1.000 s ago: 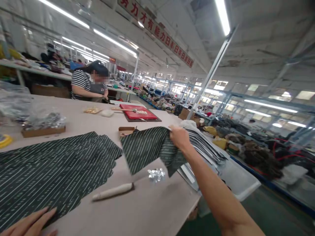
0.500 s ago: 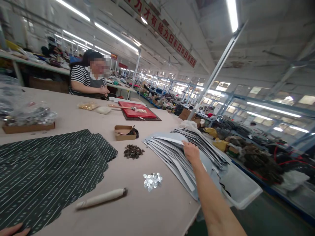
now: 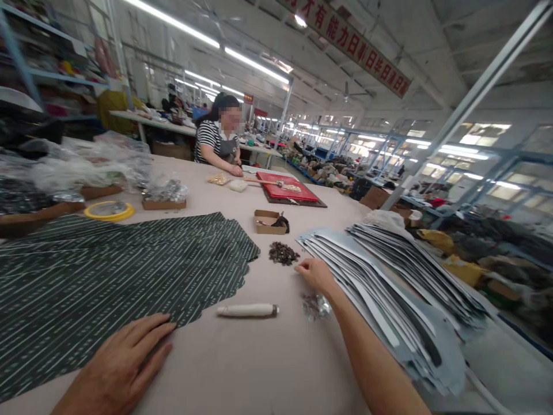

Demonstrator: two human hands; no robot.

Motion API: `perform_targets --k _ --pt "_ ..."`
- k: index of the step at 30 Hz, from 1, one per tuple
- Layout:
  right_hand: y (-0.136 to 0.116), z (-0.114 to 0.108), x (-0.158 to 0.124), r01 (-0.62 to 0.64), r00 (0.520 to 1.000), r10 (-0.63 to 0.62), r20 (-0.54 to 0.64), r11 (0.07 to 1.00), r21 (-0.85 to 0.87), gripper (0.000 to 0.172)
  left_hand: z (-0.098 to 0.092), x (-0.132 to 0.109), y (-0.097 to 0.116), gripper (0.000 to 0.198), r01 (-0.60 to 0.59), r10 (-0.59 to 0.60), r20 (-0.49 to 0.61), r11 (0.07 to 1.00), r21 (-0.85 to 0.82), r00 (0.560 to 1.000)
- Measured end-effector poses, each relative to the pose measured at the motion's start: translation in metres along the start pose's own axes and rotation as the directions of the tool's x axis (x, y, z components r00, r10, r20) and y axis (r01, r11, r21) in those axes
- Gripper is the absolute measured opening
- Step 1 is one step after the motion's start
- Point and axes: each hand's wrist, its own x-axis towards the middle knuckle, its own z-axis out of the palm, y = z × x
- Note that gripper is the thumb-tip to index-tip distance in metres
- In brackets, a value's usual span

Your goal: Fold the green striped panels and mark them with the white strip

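Note:
My left hand (image 3: 125, 357) lies flat, fingers out, at the front edge of a dark green fabric piece (image 3: 142, 276) with white stripes and dashes. Over the table, my right hand (image 3: 317, 275) has its fingers bent together; anything between them is hidden. Its fingertips are just below a pile of small dark brown pieces (image 3: 283, 253). Under the right wrist is a pile of small shiny clear or silvery discs (image 3: 314, 306), partly covered. A pale rod-like tool (image 3: 248, 310) with a dark end lies between the hands.
Right of my right arm are fanned stacks of grey-white pieces (image 3: 367, 271). Farther back are a small cardboard box (image 3: 270, 222), a red board (image 3: 280, 187) and a co-worker (image 3: 218, 138). Bags of metal parts (image 3: 166, 191) and a yellow ring (image 3: 109, 211) stand at left.
My right hand has left the grey-white stack and moved left, beside the brown pile. My left hand has come farther into view on the fabric. The view has turned left.

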Motion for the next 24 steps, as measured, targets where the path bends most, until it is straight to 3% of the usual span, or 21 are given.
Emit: perform_targets --k 2,4,5,10,14,20,24 --pt "-0.026 0.015 0.000 0.010 1.000 -0.010 0.014 1.000 0.008 0.034 -0.019 0.009 -0.001 0.030 0.078 -0.078 0.082 0.997 0.009 0.994" --pt "-0.040 0.025 0.003 -0.012 1.000 0.012 0.006 1.000 -0.005 0.040 -0.044 0.024 -0.014 0.036 0.202 -0.214 0.180 0.976 0.083 0.960" --pt "-0.043 0.029 0.006 -0.022 1.000 0.022 0.002 1.000 -0.010 0.042 -0.057 0.033 -0.025 0.038 0.271 -0.300 0.238 0.951 0.148 0.924" --pt "-0.040 0.041 0.024 0.012 1.000 -0.012 0.028 1.000 0.011 0.038 -0.107 0.060 -0.102 0.041 0.419 -0.511 0.271 0.845 0.331 0.816" --pt "-0.028 0.043 0.025 0.020 0.999 -0.022 0.047 0.999 0.049 0.034 -0.117 0.062 -0.132 0.040 0.445 -0.562 0.332 0.817 0.367 0.758" --pt "-0.005 0.046 0.016 -0.067 0.997 0.074 -0.037 0.985 0.160 0.035 -0.116 0.064 -0.135 0.041 0.452 -0.586 0.346 0.799 0.397 0.733" --pt "-0.001 0.047 0.001 -0.061 0.992 0.094 -0.084 0.942 0.331 0.044 -0.121 0.070 -0.134 0.039 0.458 -0.605 0.344 0.783 0.420 0.719"
